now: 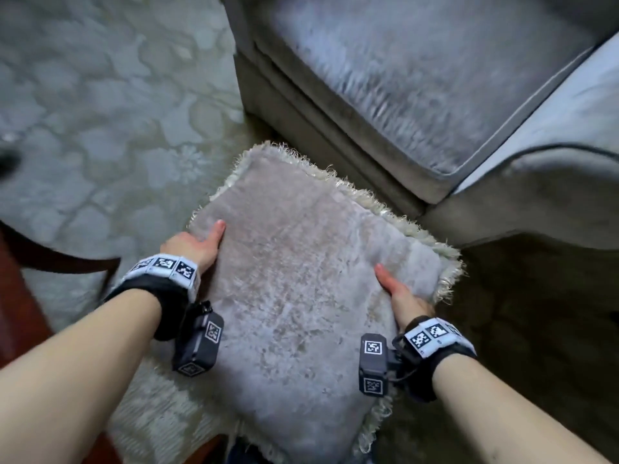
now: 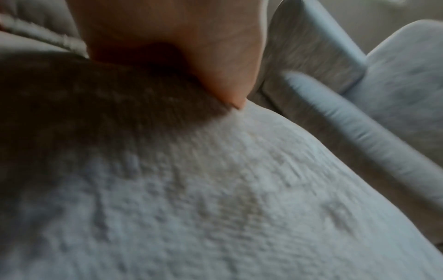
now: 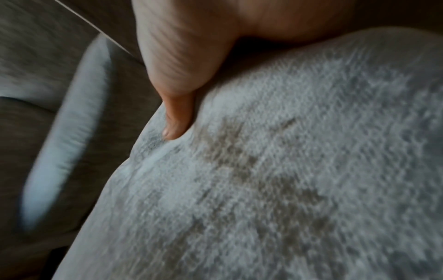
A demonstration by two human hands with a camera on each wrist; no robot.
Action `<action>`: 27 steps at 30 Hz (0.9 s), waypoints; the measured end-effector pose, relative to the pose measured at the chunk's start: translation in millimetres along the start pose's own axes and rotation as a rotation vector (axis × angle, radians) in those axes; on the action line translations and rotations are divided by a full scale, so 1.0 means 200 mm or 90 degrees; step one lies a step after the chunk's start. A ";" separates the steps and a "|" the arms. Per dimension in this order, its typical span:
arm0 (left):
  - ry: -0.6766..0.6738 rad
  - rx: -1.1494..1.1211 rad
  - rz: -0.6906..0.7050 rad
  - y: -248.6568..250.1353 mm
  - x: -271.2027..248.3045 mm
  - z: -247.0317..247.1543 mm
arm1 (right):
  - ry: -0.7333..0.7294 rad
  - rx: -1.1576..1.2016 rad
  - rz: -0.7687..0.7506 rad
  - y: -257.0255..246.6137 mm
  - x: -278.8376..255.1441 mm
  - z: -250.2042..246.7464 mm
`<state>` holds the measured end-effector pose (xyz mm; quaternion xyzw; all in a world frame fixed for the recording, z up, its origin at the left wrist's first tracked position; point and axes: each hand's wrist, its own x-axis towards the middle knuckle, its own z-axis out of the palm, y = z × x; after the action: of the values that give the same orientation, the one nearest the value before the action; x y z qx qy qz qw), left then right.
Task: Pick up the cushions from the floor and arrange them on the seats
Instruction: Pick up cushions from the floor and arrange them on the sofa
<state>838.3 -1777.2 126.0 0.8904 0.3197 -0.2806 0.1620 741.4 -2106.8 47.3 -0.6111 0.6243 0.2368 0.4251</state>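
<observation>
From the head view, a grey fringed cushion [image 1: 294, 279] is held up between 2 hands in front of the near corner of a grey sofa seat [image 1: 418, 78], over a pale patterned carpet [image 1: 100, 112]. The left hand [image 1: 194, 244] clasps the cushion's left edge with its thumb on top; the right hand [image 1: 400, 293] clasps the right edge the same way, the other fingers hidden underneath. A dark wooden piece of furniture [image 1: 20, 279] sits at the near left. In the left wrist view, blurred, the thumb [image 2: 223, 75] presses into the plush cushion [image 2: 215, 199], the sofa beyond. In the right wrist view, the thumb [image 3: 177, 113] dents the cushion [image 3: 287, 170].
</observation>
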 end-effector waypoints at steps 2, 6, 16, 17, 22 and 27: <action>0.001 0.005 -0.002 0.01 -0.16 -0.32 | -0.020 0.036 -0.017 -0.07 -0.19 -0.10; 0.020 -0.012 0.033 0.04 -0.48 -0.98 | -0.062 0.135 -0.064 -0.33 -0.76 -0.32; 0.048 -0.084 0.207 0.29 -1.24 -1.82 | -0.050 0.285 -0.213 -0.57 -1.30 -1.15; 0.043 -0.089 0.234 0.33 -1.33 -1.82 | -0.015 0.305 -0.223 -0.54 -1.21 -1.26; -0.018 -0.072 0.377 0.49 -1.80 -1.71 | 0.069 0.404 -0.228 -0.09 -1.54 -1.86; -0.060 -0.019 0.520 0.56 -2.35 -1.46 | 0.145 0.529 -0.207 0.55 -2.30 -2.24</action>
<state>728.7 -1949.2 652.5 0.9278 -0.0643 -0.2291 0.2872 478.0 -2198.9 635.6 -0.5007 0.6052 -0.1720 0.5946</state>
